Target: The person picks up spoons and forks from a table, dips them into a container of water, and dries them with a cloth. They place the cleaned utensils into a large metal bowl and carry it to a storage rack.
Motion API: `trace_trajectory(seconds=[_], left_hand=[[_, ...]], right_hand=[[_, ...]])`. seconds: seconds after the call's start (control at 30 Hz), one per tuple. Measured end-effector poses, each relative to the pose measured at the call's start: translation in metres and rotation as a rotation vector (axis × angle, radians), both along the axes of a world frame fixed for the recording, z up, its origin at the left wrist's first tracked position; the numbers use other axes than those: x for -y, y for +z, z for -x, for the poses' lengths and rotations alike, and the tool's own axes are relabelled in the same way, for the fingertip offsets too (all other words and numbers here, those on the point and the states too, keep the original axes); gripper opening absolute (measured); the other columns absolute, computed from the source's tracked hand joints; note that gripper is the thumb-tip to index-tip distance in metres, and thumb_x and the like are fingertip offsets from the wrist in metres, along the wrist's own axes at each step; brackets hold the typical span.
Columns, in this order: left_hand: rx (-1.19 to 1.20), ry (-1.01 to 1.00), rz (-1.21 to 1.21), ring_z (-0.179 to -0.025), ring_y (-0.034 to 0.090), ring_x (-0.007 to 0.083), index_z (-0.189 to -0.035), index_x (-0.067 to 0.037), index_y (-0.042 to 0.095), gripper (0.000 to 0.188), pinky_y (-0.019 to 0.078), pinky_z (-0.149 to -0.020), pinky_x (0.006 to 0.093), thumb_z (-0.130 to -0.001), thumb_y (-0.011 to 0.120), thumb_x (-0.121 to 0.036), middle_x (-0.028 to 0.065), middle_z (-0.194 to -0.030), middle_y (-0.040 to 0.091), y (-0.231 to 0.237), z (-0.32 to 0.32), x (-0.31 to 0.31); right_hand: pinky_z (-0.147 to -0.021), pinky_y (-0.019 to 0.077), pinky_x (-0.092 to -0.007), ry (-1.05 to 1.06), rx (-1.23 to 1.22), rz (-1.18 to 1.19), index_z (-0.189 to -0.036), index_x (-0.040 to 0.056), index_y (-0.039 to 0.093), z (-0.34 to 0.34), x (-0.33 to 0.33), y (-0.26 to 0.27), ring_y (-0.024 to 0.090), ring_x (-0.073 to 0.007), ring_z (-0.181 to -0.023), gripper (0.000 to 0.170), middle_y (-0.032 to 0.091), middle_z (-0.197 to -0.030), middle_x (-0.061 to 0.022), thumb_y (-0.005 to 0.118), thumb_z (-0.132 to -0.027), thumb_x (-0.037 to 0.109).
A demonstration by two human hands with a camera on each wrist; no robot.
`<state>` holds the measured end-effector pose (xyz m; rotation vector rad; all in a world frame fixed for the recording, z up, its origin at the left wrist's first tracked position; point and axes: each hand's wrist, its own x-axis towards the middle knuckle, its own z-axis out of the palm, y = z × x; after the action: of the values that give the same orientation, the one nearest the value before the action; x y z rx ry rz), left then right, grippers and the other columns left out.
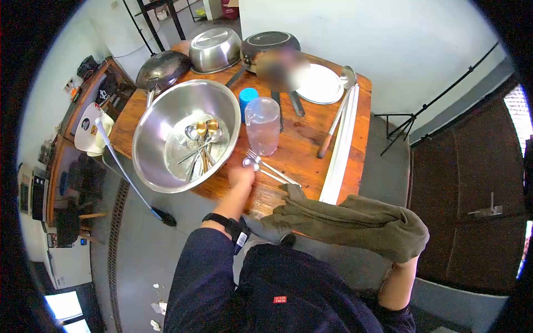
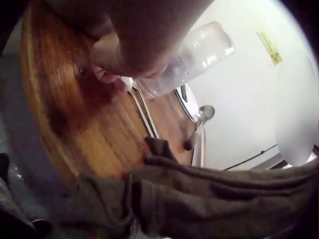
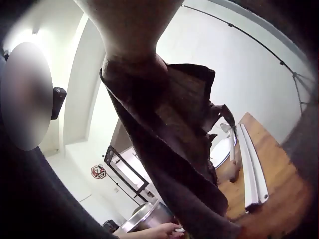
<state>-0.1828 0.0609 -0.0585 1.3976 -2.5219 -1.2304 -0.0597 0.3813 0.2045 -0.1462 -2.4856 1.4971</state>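
My left hand (image 1: pixel 241 176) is low over the near edge of the wooden table, its fingertips pinching the bowl end of a metal spoon (image 1: pixel 248 162). Beside that spoon lies a fork (image 1: pixel 266 164), both handles pointing toward the cloth. In the left wrist view the fingers (image 2: pixel 107 74) are bent down around the spoon's bowl. A dark green cloth (image 1: pixel 355 227) is draped over my right hand, covering it down to the wrist (image 1: pixel 404 269); its far end hangs at the table edge by the handles. How the covered fingers lie cannot be told.
A big steel basin (image 1: pixel 145 133) holding several spoons and forks stands left. Behind the cutlery are a clear plastic jug (image 1: pixel 262 130) and a blue cup (image 1: pixel 248 99). Pans, a steel bowl (image 1: pixel 215 51), a white plate (image 1: pixel 320 86), a ladle (image 1: pixel 338 114) and a white strip (image 1: pixel 340 150) lie further back and right.
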Motion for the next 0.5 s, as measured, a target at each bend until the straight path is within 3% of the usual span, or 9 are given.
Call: trace_trajectory(seconds=[0.03,0.1,0.17,0.23,0.3,0.37,0.43,0.5], left_hand=[[-0.063,0.094,-0.041,-0.058,0.056,0.0203,-0.065,-0.001,0.06,0.027,0.0415,-0.053,0.0351,-0.063,0.061,-0.028,0.0112,-0.065,0.059,-0.027,0.007,0.01],[0.049,-0.12,0.059,-0.074,0.057,0.0288,-0.07,0.001,0.06,0.023,0.0428,-0.066,0.0356,-0.063,0.056,-0.02,0.0182,-0.081,0.058,0.012,0.005,0.011],[-0.107,-0.205,0.037,-0.066,0.057,0.0254,-0.066,0.0,0.06,0.016,0.0432,-0.062,0.0331,-0.062,0.058,-0.016,0.0158,-0.072,0.059,-0.002,0.004,0.018],[-0.286,0.075,-0.275,-0.061,0.057,0.0232,-0.065,-0.001,0.06,0.013,0.0431,-0.06,0.0314,-0.061,0.06,-0.013,0.0137,-0.067,0.059,-0.001,0.0,0.017],[-0.357,-0.054,-0.102,-0.056,0.055,0.0174,-0.067,-0.002,0.059,0.011,0.0422,-0.056,0.0273,-0.062,0.062,-0.012,0.0098,-0.063,0.058,0.058,-0.015,-0.001],[-0.519,-0.224,0.039,-0.056,0.054,0.0152,-0.069,-0.002,0.059,0.011,0.042,-0.056,0.026,-0.064,0.061,-0.011,0.0089,-0.064,0.058,0.115,-0.032,-0.018],[-0.769,-0.367,-0.001,-0.056,0.054,0.0132,-0.072,-0.001,0.059,0.006,0.0422,-0.055,0.0235,-0.067,0.058,-0.004,0.0075,-0.065,0.058,0.154,-0.041,-0.033],[-0.939,-0.666,0.104,-0.056,0.055,0.0177,-0.072,-0.002,0.058,0.005,0.0429,-0.054,0.0239,-0.067,0.057,-0.002,0.0094,-0.067,0.058,0.197,-0.051,-0.044]], right_hand=[[-0.06,0.0445,-0.025,-0.019,0.012,0.047,-0.08,-0.0027,0.058,-0.001,0.0,0.002,0.055,-0.0141,-0.063,0.022,0.059,-0.07,-0.0057,0.059,-0.061,0.008],[-0.061,0.0442,-0.025,-0.048,0.036,-0.051,-0.082,-0.0018,0.058,-0.002,-0.003,0.002,0.055,-0.0135,-0.065,0.024,0.059,-0.071,-0.0061,0.06,-0.06,0.01],[-0.062,0.0439,-0.0254,-0.087,0.044,-0.147,-0.083,-0.0006,0.058,-0.002,-0.007,0.001,0.055,-0.0134,-0.066,0.026,0.059,-0.072,-0.0067,0.061,-0.059,0.011],[-0.063,0.0438,-0.0259,-0.13,0.042,-0.244,-0.084,0.0008,0.058,-0.004,-0.011,-0.002,0.055,-0.0139,-0.066,0.029,0.06,-0.073,-0.0074,0.062,-0.059,0.013],[-0.065,0.0433,-0.0257,-0.257,0.179,-0.438,-0.085,0.0029,0.058,-0.001,-0.013,-0.004,0.056,-0.015,-0.067,0.03,0.06,-0.074,-0.0075,0.062,-0.058,0.015],[-0.066,0.0434,-0.0264,-0.224,0.241,-0.539,-0.085,0.005,0.058,0.005,-0.009,0.002,0.056,-0.0169,-0.069,0.03,0.059,-0.076,-0.0074,0.062,-0.059,0.019],[-0.066,0.044,-0.0281,-0.035,0.225,-0.552,-0.084,0.0072,0.058,0.011,0.012,0.022,0.056,-0.0195,-0.071,0.028,0.059,-0.078,-0.0071,0.059,-0.061,0.024],[-0.065,0.0446,-0.0297,0.151,0.202,-0.564,-0.082,0.0094,0.058,0.016,0.035,0.044,0.056,-0.0222,-0.074,0.027,0.058,-0.08,-0.0068,0.057,-0.064,0.029]])
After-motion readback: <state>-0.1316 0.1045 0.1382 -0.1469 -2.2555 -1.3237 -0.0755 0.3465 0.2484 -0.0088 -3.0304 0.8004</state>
